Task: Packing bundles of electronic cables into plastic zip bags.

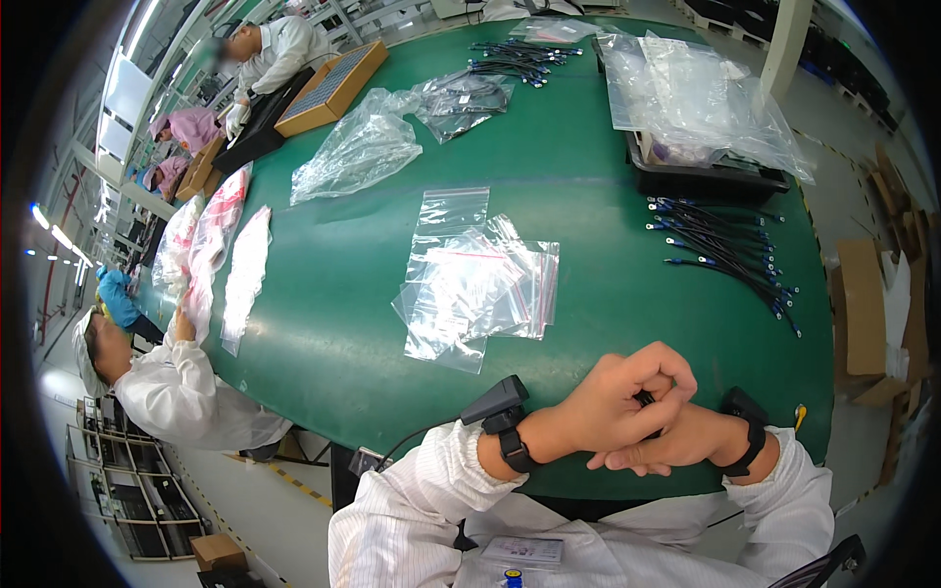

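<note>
My left hand [619, 397] crosses over my right hand [676, 441] above the near right part of the green table. Its fingers curl closed, and a small black bit shows inside the curl, too little to name. My right hand lies beneath, its fingers bent and partly hidden; what it holds, if anything, cannot be seen. Beyond my hands, to the left, clear zip bags [480, 284] lie in a loose overlapping pile. Short black cables [725, 250] with blue-sleeved ring terminals are spread on the right side of the table.
A black tray [706, 184] topped with clear plastic bags [686, 98] stands at the back right. More cables [524, 61] and crumpled bags [363, 147] lie farther back. A co-worker [186, 382] sits at the left edge; another [279, 59] works near a cardboard box [333, 88].
</note>
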A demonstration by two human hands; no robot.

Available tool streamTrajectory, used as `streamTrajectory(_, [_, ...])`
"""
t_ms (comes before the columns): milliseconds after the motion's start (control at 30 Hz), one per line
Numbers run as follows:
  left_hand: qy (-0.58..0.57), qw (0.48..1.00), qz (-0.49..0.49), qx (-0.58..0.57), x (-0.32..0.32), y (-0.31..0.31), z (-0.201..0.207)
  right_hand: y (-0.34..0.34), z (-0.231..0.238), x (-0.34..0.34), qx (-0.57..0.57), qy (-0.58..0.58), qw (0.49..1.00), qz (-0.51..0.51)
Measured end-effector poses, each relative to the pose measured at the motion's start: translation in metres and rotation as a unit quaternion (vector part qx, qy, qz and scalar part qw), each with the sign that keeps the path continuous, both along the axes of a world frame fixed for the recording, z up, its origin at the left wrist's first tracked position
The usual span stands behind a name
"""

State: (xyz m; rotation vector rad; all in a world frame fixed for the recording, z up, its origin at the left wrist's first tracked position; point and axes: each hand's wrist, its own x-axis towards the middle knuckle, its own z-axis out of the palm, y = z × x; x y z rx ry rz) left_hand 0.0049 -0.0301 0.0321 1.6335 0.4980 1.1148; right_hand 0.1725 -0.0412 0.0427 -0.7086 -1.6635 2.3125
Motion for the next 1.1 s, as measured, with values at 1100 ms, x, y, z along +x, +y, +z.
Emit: streamTrajectory(1100, [0.114,0.951,0.265,-0.114,-0.118,0.097,0.005,0.009,0.021,0.013,0.097,-0.066,0.966,-0.229])
